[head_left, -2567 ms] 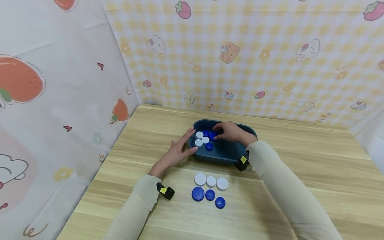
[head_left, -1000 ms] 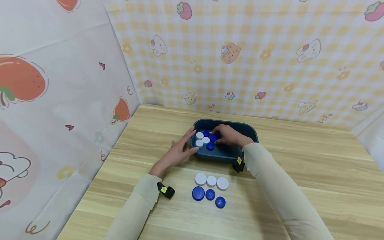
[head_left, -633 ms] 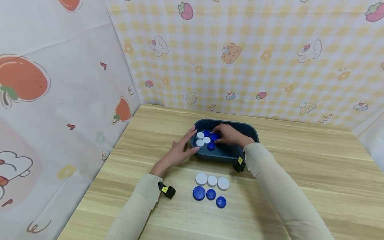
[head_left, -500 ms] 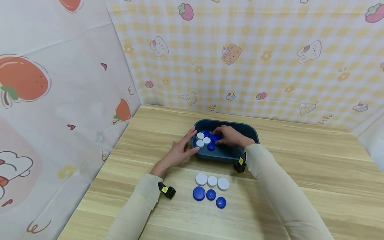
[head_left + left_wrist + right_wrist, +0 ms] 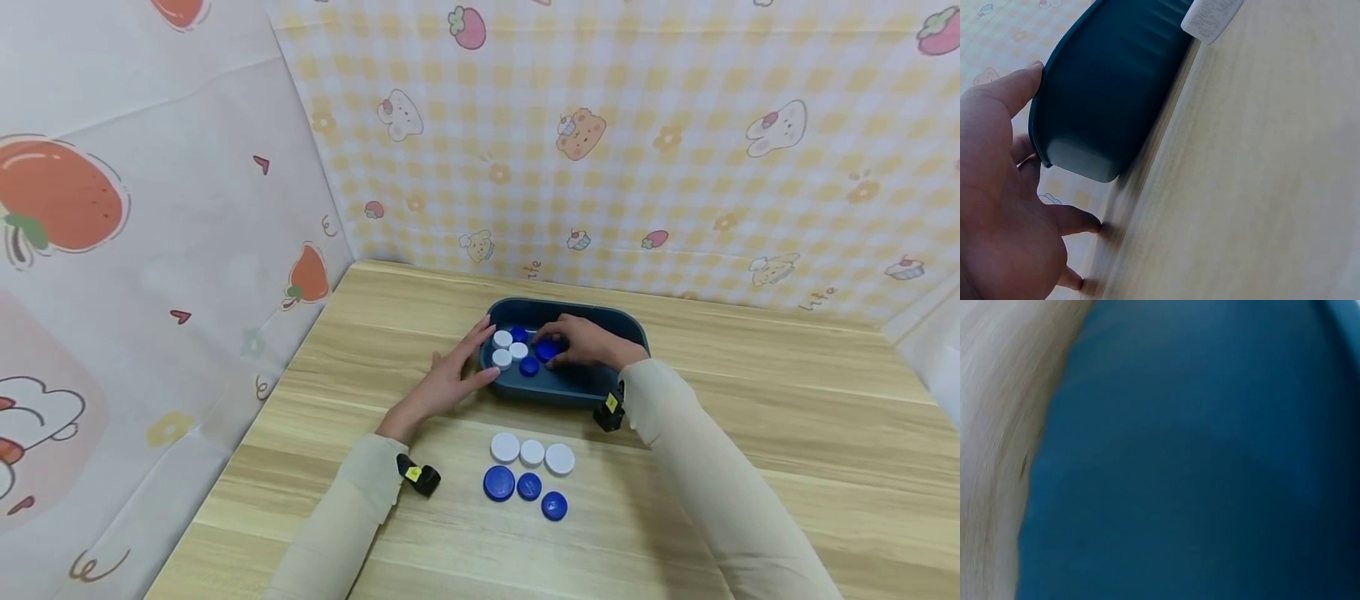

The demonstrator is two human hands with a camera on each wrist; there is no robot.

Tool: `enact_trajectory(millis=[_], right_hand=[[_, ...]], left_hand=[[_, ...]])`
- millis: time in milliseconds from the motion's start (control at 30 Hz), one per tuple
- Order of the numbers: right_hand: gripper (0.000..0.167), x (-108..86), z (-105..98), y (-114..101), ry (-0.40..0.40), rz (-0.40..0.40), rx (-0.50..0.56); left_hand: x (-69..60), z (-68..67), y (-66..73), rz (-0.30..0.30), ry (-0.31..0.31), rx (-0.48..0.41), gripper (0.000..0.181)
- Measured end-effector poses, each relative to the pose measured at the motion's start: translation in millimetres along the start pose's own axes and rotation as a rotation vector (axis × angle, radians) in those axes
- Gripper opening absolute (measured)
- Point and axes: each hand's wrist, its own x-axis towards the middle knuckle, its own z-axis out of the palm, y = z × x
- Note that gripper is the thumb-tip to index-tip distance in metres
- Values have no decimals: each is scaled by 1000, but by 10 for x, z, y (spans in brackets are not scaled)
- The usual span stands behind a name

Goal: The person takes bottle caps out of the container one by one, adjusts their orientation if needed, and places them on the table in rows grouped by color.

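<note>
Head view: left hand (image 5: 441,387) at the tray (image 5: 551,394), right hand (image 5: 588,342) inside.
The left points forward, fingers spread against the rim; beyond, the right slants down, thumb and fingers pinching a blue cap (image 5: 547,351) between them.

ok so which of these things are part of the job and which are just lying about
In the job: blue cap in the right hand; tray the left hand touches; other caps inside it; probably also white caps and blue caps on the table.

Just around: patterned cloth; black wrist devices.
</note>
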Motion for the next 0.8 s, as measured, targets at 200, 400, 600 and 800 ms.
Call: enact_trajectory(millis=[200, 400, 600, 800], right_hand=[[40, -21, 4, 10, -30, -13, -38], [37, -29, 13, 11, -43, -28, -26], [36, -23, 16, 9, -41, -46, -44], [37, -39, 21, -15, -47, -41, -84]], left_hand=[[2, -3, -5, -8, -5, 6, 67], [-7, -2, -7, -4, -3, 1, 69], [-14, -3, -17, 3, 2, 3, 68], [-16, -1, -31, 3, -3, 3, 67]])
